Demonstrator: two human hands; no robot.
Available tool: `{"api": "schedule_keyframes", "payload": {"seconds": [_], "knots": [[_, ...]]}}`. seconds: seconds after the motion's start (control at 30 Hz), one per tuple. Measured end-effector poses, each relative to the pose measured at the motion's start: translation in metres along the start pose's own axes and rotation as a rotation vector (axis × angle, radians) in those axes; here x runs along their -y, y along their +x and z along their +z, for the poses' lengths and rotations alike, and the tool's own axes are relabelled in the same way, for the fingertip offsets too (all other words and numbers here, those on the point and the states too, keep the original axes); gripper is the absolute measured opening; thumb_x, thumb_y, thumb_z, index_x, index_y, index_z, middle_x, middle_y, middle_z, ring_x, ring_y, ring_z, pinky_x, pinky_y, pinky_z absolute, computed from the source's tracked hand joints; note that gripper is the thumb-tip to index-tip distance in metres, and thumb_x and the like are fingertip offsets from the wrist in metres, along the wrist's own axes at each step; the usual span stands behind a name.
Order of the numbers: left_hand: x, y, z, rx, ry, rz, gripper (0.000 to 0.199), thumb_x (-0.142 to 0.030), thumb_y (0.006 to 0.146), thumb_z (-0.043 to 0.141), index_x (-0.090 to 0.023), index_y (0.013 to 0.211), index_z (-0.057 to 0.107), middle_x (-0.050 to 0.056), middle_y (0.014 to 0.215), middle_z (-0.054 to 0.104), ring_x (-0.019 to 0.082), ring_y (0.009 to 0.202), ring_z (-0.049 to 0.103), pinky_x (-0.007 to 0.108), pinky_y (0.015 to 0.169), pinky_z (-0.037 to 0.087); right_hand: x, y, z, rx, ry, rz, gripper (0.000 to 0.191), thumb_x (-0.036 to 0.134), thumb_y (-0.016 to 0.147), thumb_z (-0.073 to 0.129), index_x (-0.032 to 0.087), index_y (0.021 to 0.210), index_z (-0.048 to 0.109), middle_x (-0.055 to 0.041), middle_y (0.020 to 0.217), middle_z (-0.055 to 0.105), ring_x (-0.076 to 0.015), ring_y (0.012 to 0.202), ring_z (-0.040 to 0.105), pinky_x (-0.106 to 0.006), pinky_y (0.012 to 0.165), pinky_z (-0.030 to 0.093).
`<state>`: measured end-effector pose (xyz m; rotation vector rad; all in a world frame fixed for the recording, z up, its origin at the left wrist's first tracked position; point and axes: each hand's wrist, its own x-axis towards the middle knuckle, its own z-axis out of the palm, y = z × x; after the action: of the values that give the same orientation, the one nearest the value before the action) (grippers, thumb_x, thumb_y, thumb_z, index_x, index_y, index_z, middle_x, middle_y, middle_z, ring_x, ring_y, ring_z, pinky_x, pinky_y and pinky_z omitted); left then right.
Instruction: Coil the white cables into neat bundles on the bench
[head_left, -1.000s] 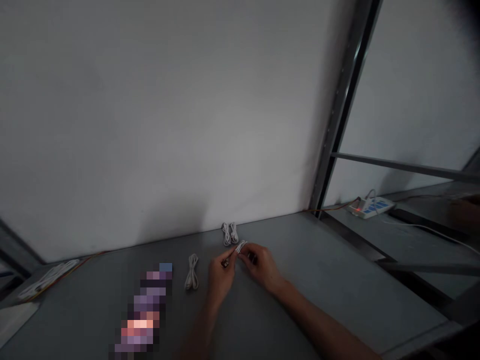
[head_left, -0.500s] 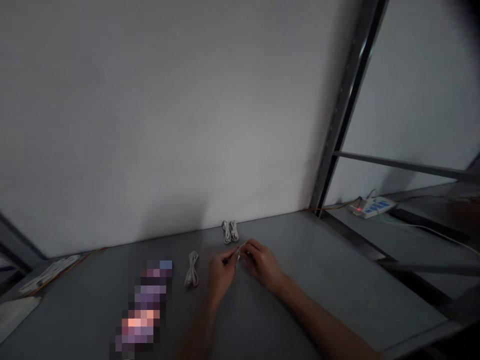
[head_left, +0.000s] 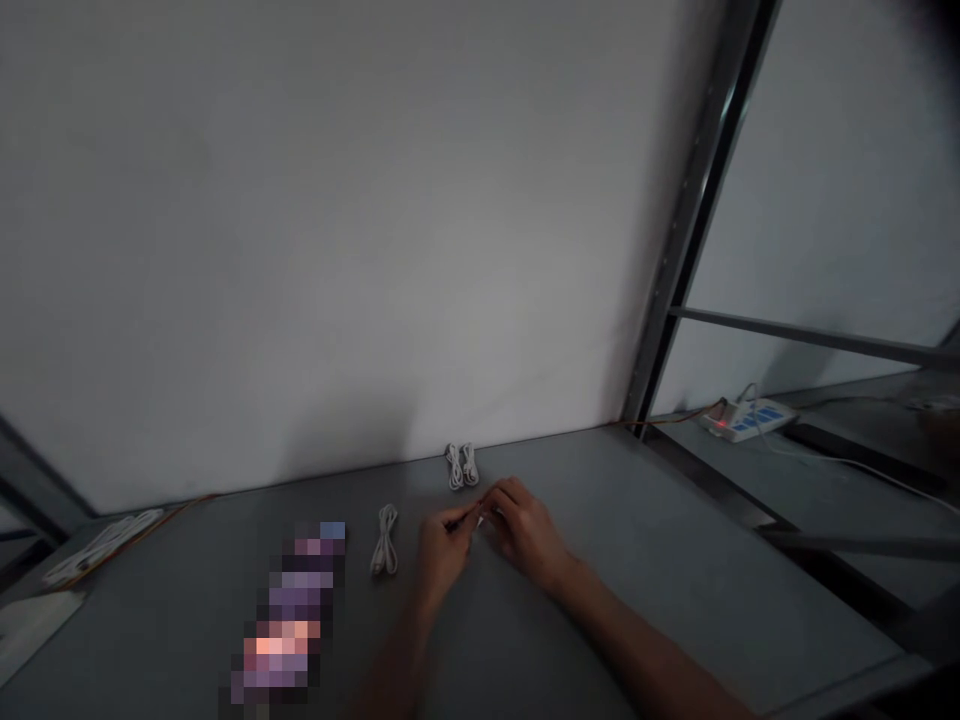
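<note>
My left hand (head_left: 445, 545) and my right hand (head_left: 525, 530) meet over the grey tabletop (head_left: 637, 530), fingertips pinched together. Between them is a small piece of a white cable (head_left: 481, 519), mostly hidden by the fingers. To the left of my left hand lies a bundled white cable (head_left: 385, 542). Beyond my hands, near the wall, two smaller bundles of white cable, a left one (head_left: 454, 467) and a right one (head_left: 470, 465), rest side by side.
A pixelated object (head_left: 289, 610) lies on the left of the table. More white cables (head_left: 105, 545) sit at the far left edge. On the right, past a metal upright (head_left: 682, 240), a white power strip (head_left: 750, 418) with a red light rests on another surface.
The fingers of both hands have drawn closer together, and less of the white cable shows between them. The bundles on the table stay put.
</note>
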<state>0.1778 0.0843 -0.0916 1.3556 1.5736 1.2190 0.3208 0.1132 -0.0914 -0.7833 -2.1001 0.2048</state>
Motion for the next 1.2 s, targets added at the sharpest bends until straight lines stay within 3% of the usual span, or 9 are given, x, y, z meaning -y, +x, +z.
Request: {"api": "schedule_keyframes", "payload": {"seconds": [0.13, 0.4, 0.77, 0.93, 1.2], "knots": [[-0.001, 0.0, 0.0, 0.034, -0.049, -0.031, 0.059, -0.06, 0.072, 0.061, -0.01, 0.098, 0.076, -0.009, 0.039, 0.034, 0.005, 0.035, 0.029, 0.019, 0.039, 0.022, 0.0, 0.001, -0.001, 0.039, -0.002, 0.016, 0.019, 0.0, 0.08, 0.052, 0.019, 0.077, 0.052, -0.0067, 0.083, 0.057, -0.0216, 0.083, 0.05, -0.031, 0.072, 0.043], [-0.009, -0.002, -0.007, 0.141, 0.015, 0.012, 0.049, -0.047, 0.076, 0.06, -0.01, 0.107, 0.072, -0.008, 0.041, 0.041, 0.007, 0.036, 0.035, 0.02, 0.039, 0.026, -0.004, 0.001, -0.001, -0.011, 0.141, 0.159, 0.019, 0.0, 0.08, 0.054, 0.018, 0.073, 0.053, -0.0042, 0.08, 0.056, -0.0187, 0.079, 0.051, -0.029, 0.072, 0.042], [-0.013, -0.008, -0.008, 0.095, 0.076, 0.108, 0.037, -0.04, 0.076, 0.061, -0.011, 0.096, 0.076, -0.002, 0.043, 0.054, 0.01, 0.041, 0.044, 0.02, 0.042, 0.031, -0.004, 0.002, -0.001, 0.002, 0.198, 0.241, 0.015, 0.003, 0.075, 0.06, 0.017, 0.07, 0.057, -0.0019, 0.075, 0.056, -0.0162, 0.073, 0.052, -0.026, 0.067, 0.04], [-0.015, -0.011, -0.008, 0.071, 0.079, 0.118, 0.037, -0.04, 0.077, 0.061, -0.013, 0.097, 0.076, 0.006, 0.06, 0.069, 0.012, 0.046, 0.054, 0.02, 0.043, 0.037, -0.006, 0.004, -0.001, -0.032, 0.235, 0.278, 0.015, 0.004, 0.073, 0.06, 0.017, 0.067, 0.057, 0.0001, 0.069, 0.056, -0.0139, 0.066, 0.05, -0.024, 0.063, 0.039], [-0.014, -0.009, -0.009, 0.057, 0.146, 0.169, 0.032, -0.035, 0.079, 0.058, -0.011, 0.094, 0.075, 0.009, 0.074, 0.073, 0.015, 0.055, 0.06, 0.021, 0.048, 0.043, -0.01, 0.003, 0.004, -0.032, 0.279, 0.332, 0.008, 0.013, 0.077, 0.064, 0.016, 0.07, 0.066, -0.0002, 0.066, 0.057, -0.0125, 0.06, 0.051, -0.023, 0.058, 0.04]]}}
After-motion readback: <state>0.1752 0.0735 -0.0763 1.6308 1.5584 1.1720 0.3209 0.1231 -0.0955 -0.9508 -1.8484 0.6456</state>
